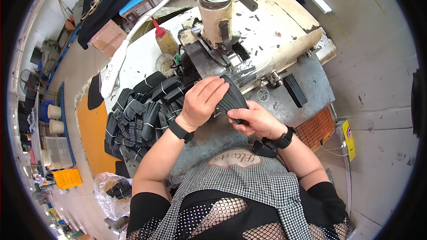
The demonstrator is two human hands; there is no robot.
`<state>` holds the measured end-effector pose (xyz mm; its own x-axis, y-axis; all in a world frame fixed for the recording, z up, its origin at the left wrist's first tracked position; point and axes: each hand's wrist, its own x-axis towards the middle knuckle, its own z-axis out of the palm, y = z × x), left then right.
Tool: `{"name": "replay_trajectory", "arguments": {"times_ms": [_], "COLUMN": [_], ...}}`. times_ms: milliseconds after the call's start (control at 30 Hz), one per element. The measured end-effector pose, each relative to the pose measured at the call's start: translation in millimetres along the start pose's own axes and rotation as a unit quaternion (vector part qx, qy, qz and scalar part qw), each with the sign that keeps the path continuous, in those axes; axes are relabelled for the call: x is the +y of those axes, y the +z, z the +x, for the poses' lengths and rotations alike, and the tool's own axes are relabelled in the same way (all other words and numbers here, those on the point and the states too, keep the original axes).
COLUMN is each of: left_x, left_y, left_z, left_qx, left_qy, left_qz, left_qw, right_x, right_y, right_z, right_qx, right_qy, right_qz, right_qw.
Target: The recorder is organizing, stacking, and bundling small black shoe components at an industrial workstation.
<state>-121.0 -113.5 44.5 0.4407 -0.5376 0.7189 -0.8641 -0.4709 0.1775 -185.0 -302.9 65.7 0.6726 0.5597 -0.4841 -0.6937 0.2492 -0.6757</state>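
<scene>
A fanned stack of thin black strips (233,99) is between my hands, just in front of the machine (216,22). My right hand (257,121) grips its near end, thumb on top. Along the stack's left side, my left hand (203,100) presses with its fingers together; the fingertips reach its far part. A heap of bundled black strips (149,102), many tied with white bands, lies to the left of my left hand. Beyond my right hand, a loose white band (263,94) and another stack of black strips (295,90) rest on the metal plate (316,82).
A bottle with a red nozzle (165,38) and a clear cup (165,63) stand left of the machine. A white lamp arm (119,62) curves over the table. Black scraps dot the white top. On the right is a reddish-brown grid pad (316,126).
</scene>
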Motion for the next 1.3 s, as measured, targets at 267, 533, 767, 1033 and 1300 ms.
{"name": "replay_trajectory", "arguments": {"times_ms": [267, 533, 767, 1033, 1300], "left_x": [-2.0, 0.9, 1.4, 0.4, 4.6], "left_y": [1.3, 4.9, 6.0, 10.4, 4.8], "left_z": [11.4, 14.7, 20.3, 14.7, 6.8], "left_qx": [0.009, 0.009, 0.009, 0.016, 0.061], "left_qy": [0.039, 0.012, -0.002, 0.0, 0.013], "left_qz": [0.038, 0.045, 0.058, 0.057, 0.034], "left_qw": [0.998, 0.999, 0.998, 0.998, 0.997], "right_x": [-5.3, -7.6, -12.1, -4.2, 8.5], "right_y": [-3.5, -7.0, -14.1, -11.9, 4.5], "right_z": [3.9, 7.5, 11.6, 10.6, 3.4], "right_qx": [0.002, -0.001, -0.023, -0.009, 0.055], "right_qy": [-0.004, -0.003, -0.002, -0.029, -0.121], "right_qz": [0.006, 0.04, 0.055, 0.06, -0.132], "right_qw": [1.0, 0.999, 0.998, 0.998, 0.982]}}
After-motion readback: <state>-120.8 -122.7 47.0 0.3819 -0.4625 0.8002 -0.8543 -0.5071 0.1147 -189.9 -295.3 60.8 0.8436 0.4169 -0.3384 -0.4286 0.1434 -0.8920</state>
